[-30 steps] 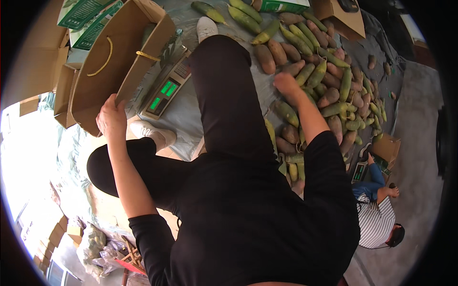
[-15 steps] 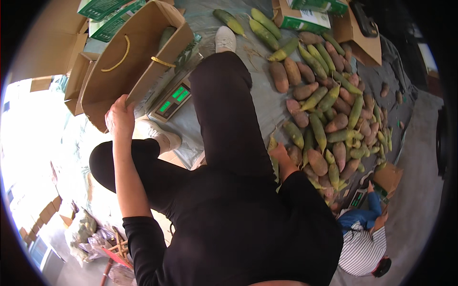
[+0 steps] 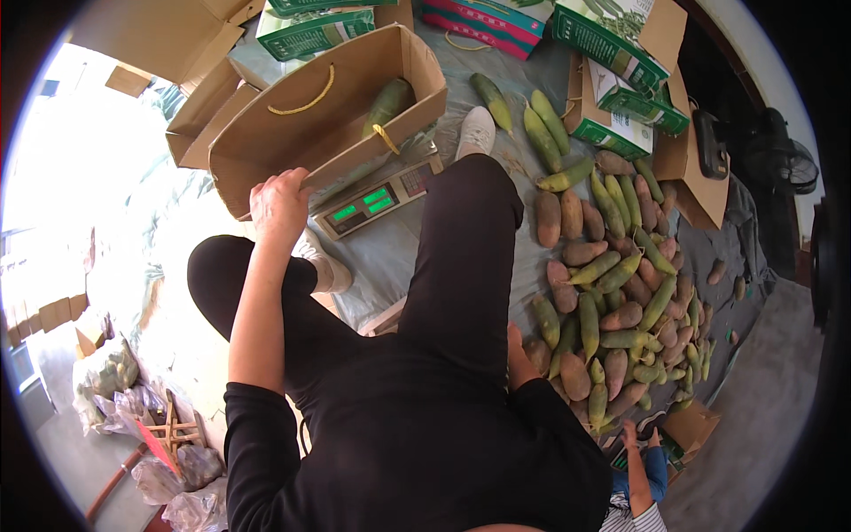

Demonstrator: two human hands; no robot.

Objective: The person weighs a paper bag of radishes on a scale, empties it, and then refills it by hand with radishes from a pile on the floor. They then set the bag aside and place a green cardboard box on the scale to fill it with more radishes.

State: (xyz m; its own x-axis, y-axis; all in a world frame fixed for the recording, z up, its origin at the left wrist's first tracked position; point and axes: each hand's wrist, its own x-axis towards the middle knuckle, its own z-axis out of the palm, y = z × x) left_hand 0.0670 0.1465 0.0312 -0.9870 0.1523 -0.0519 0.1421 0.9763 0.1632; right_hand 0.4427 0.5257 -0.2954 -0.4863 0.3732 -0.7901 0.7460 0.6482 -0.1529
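My left hand (image 3: 280,206) is closed over the near rim of a tall open cardboard box (image 3: 292,133) with yellow rope handles. One green radish (image 3: 388,105) lies inside at its far end. Under the box is a digital scale (image 3: 377,202) with lit green displays. My right hand (image 3: 518,356) is low beside my right thigh, left of the pile; its fingers are hidden behind the leg, so I cannot see what it holds. Green radishes (image 3: 589,324) and reddish-brown, potato-shaped roots (image 3: 575,378) form the pile on my right.
Green printed boxes (image 3: 612,44) and a pink-and-teal box (image 3: 483,27) stand at the far side. A small fan (image 3: 780,164) is at far right. Another person's arm (image 3: 636,470) shows at lower right. Filled plastic bags (image 3: 106,368) lie at lower left.
The view has swung left, so everything sits further right. My right hand, beside a green radish before, has drawn back against my thigh. My left hand stays on the box rim.
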